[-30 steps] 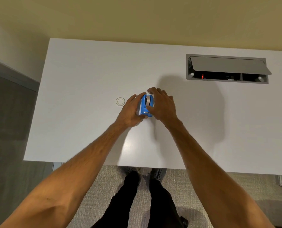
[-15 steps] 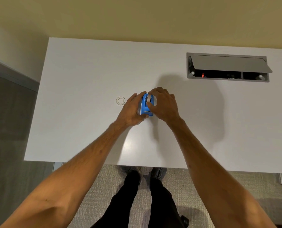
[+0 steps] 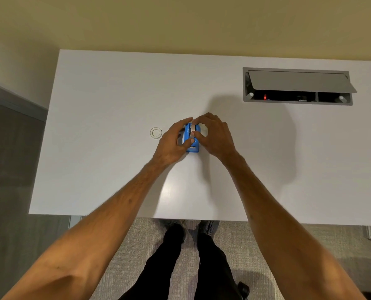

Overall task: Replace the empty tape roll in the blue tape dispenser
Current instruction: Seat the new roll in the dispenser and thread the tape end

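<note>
The blue tape dispenser stands on the white desk near its middle. My left hand wraps its left side, thumb over the top. My right hand is at its right side, thumb and fingertips pinched on the pale tape roll that sits in the top of the dispenser. A small clear empty tape core lies flat on the desk just left of my left hand. Most of the roll is hidden by my fingers.
A grey cable box with its lid propped is set into the desk at the back right. The desk's front edge runs just above my legs and the carpet. A wall lies behind the desk.
My right-hand fingers have curled in from lying over the dispenser to pinching at the roll on top. The left hand and the dispenser stayed put.
</note>
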Available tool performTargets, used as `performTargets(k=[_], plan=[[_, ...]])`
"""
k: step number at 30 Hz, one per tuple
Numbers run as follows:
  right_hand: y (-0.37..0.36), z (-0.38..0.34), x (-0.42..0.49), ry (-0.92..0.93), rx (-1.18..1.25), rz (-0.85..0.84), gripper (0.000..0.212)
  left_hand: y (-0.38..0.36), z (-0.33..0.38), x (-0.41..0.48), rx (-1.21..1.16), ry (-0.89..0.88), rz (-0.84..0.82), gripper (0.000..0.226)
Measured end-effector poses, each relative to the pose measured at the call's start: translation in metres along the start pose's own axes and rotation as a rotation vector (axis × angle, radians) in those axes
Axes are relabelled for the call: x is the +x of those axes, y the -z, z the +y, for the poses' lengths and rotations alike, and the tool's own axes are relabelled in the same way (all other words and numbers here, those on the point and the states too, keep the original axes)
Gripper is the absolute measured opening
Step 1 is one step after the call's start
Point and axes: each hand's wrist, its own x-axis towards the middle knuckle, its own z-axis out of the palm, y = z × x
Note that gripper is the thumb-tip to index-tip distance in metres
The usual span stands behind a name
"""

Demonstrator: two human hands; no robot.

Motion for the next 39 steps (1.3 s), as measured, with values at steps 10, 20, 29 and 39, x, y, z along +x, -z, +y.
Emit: performTargets(k=[10, 20, 29, 39], plan=[[0.0, 0.001, -0.003, 0.007, 0.033, -0.022, 0.032, 0.003, -0.001, 0.002, -0.026, 0.007, 0.024, 0.047], [0.005, 0.001, -0.005, 0.056, -0.027, -0.075, 0.039, 0.004, -0.003, 0.0, 0.078, -0.087, 0.013, 0.045], [-0.003, 0.0, -0.01, 0.052, -0.055, -0.096, 0.052, 0.001, -0.011, 0.002, 0.076, -0.087, 0.0, 0.053], [0.001, 0.0, -0.013, 0.058, 0.079, 0.042, 0.045, -0.001, -0.015, 0.003, 0.056, -0.08, 0.029, 0.045]])
